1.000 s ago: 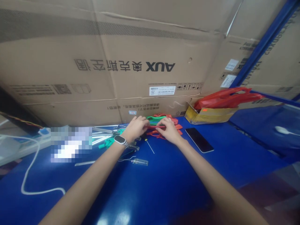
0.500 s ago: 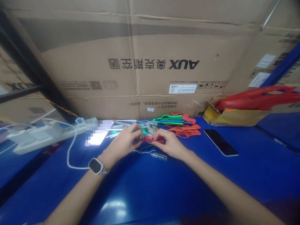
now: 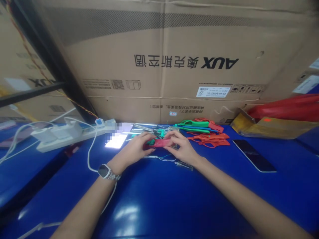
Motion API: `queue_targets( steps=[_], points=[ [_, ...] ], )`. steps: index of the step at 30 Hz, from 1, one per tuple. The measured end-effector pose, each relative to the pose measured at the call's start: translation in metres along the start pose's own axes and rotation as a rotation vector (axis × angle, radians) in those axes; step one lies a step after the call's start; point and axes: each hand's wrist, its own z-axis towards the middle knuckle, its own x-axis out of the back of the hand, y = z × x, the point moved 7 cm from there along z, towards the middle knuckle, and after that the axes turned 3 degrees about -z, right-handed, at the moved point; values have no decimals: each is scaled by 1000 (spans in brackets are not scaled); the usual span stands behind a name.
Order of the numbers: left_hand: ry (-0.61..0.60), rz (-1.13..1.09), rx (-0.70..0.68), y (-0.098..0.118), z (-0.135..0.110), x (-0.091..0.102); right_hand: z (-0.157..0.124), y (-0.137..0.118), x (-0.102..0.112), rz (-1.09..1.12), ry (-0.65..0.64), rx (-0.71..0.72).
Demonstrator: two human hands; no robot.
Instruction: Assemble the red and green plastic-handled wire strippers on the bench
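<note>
Behind the blue counter (image 3: pixel 154 205) stands a big sheet of brown cardboard (image 3: pixel 186 33), and its printed letters are upside down. At the left, a black post (image 3: pixel 50 59) leans in front of other cardboard.

Near the middle of the counter, toward the far side, both hands meet at one small red piece (image 3: pixel 161 143). This piece lies level between them, above the counter. The left hand (image 3: pixel 134 148) has its fingers bent around the left end of the piece, thumb below, and grasps it there. The right hand (image 3: pixel 186 148) pinches the right end between thumb and other fingers. On the left wrist is a watch (image 3: pixel 104 171).

Just beyond the hands there is a pile of metal rods (image 3: pixel 143 126) and teal bits (image 3: pixel 163 132). Right of this pile are green pieces (image 3: pixel 200 123) and, a little nearer, orange pieces (image 3: pixel 214 140). Just below the right hand is a clear tube (image 3: pixel 184 165) with thin wires (image 3: pixel 166 159).

Farther right lies a dark phone (image 3: pixel 254 156), and beyond it a yellow box (image 3: pixel 269 127) with red plastic things (image 3: pixel 281 107). On the left side are a bright screen (image 3: pixel 118 141), partly covered by blocks, and a white power strip (image 3: pixel 87 135) with plugs.
</note>
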Motion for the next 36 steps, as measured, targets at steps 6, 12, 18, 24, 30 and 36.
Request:
queue_targets(
  steps=[6,12,18,24,30,36],
  points=[
    [66,-46,-65,11,1,3,-8,7,8,-5,12,-78],
    [100,38,-146,20,19,-7,-8,18,22,-129,66,-130],
    [105,124,-175,12,51,-9,-1,48,32,-180,181,-208],
    [68,322,-95,6,54,-5,9,54,25,-219,126,-187],
    [103,368,-74,12,38,1,-4,48,38,-197,103,-215],
    [125,308,-199,51,57,-12,-24,49,75,-251,157,-253]
  ],
)
